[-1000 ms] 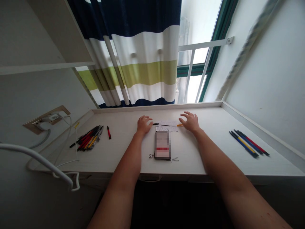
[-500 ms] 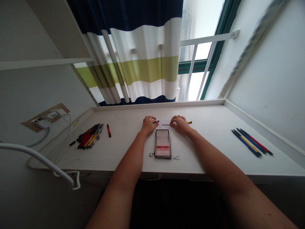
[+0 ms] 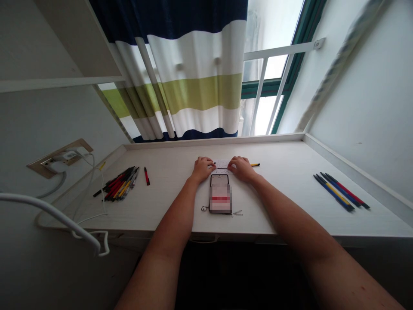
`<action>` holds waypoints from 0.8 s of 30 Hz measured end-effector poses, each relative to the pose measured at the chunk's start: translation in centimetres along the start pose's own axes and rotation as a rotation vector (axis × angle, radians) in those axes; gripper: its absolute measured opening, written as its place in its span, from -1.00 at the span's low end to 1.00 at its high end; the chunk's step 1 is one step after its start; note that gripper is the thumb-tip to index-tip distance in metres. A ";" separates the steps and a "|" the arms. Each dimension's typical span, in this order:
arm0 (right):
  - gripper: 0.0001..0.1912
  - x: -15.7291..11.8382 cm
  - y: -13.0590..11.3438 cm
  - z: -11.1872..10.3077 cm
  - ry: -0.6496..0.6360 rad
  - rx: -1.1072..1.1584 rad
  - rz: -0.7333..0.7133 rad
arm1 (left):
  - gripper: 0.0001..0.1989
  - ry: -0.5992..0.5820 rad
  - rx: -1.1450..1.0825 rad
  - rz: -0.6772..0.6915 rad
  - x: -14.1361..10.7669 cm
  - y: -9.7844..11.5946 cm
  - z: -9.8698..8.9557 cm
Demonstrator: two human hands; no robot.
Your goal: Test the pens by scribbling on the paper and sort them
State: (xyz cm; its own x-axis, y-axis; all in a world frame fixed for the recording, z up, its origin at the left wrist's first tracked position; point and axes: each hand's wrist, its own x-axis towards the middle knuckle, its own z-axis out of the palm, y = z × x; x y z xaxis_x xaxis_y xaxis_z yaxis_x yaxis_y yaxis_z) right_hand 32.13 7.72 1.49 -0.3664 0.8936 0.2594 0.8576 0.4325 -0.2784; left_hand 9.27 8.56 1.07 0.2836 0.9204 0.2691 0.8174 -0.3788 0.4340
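Note:
A small paper [image 3: 222,164] with dark marks lies on the white desk, beyond a phone [image 3: 220,193]. At the paper's left edge is my left hand [image 3: 203,168], its fingers closed on something dark and too small to make out. My right hand [image 3: 240,167] rests over the paper's right side, fingers pressed together at the end of a thin dark line that spans the gap between both hands. A yellow pen [image 3: 255,165] sticks out to the right from behind my right hand; its other end is hidden.
A pile of pens [image 3: 121,184] and a lone red pen [image 3: 146,176] lie at the left, near a white cable [image 3: 93,218]. Several blue, yellow and red pens [image 3: 342,189] lie at the right. A socket [image 3: 60,159] is on the left wall.
My right hand has shifted slightly left, closer to my left hand, and more of the yellow pen shows. My left hand has barely moved.

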 end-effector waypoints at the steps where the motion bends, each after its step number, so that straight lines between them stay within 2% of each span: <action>1: -0.81 0.0 0.0 0.0 0.000 -0.002 0.002 | -0.85 0.000 0.000 -0.001 0.0 0.0 0.0; 12: -0.82 -0.1 0.3 -0.1 0.001 -0.010 0.013 | -0.83 -0.007 -0.015 -0.017 -0.1 -0.1 -0.1; 20: -0.78 0.4 -0.8 0.7 0.010 0.028 -0.039 | -0.84 -0.023 -0.011 0.029 0.0 0.3 0.1; 24: -0.71 -0.1 0.7 -0.5 0.087 0.070 -0.011 | -0.84 -0.017 -0.022 0.009 0.0 0.2 0.2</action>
State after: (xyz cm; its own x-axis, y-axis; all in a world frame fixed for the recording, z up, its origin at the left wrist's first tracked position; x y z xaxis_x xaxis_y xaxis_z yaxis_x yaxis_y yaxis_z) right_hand 32.96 7.92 1.74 -0.3398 0.8763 0.3415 0.8253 0.4520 -0.3386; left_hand 9.56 8.53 0.96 0.2997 0.9183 0.2586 0.8038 -0.3891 0.4501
